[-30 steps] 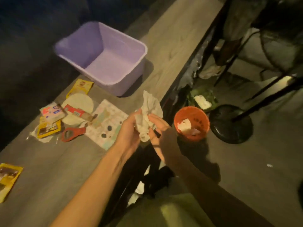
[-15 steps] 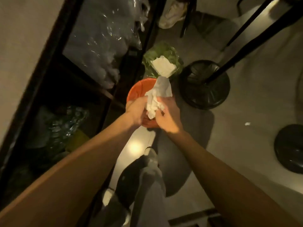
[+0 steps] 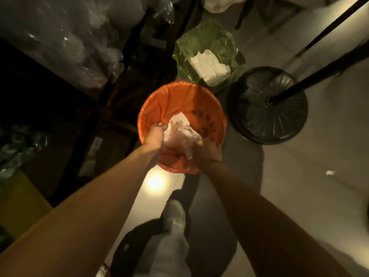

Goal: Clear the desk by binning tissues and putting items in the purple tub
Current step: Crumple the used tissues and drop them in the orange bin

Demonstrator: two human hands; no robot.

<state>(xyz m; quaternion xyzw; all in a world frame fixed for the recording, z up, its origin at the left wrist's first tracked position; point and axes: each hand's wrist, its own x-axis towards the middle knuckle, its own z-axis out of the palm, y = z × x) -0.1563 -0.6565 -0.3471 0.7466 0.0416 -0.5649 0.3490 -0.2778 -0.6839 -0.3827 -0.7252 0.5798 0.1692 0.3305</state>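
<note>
Both forearms bare to the frame edge, no sleeves, no watch or rings on left hand (image 3: 154, 134) or right hand (image 3: 207, 151); lower down, light grey trousers (image 3: 171, 254) w/ a pale shoe (image 3: 176, 213).

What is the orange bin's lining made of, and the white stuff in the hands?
The orange lining looks like thin plastic bag film: it is shiny and wrinkled into folds at the rim. The white wad, held between the left hand and the right hand, looks like soft matte tissue paper, crumpled and creased.
</note>
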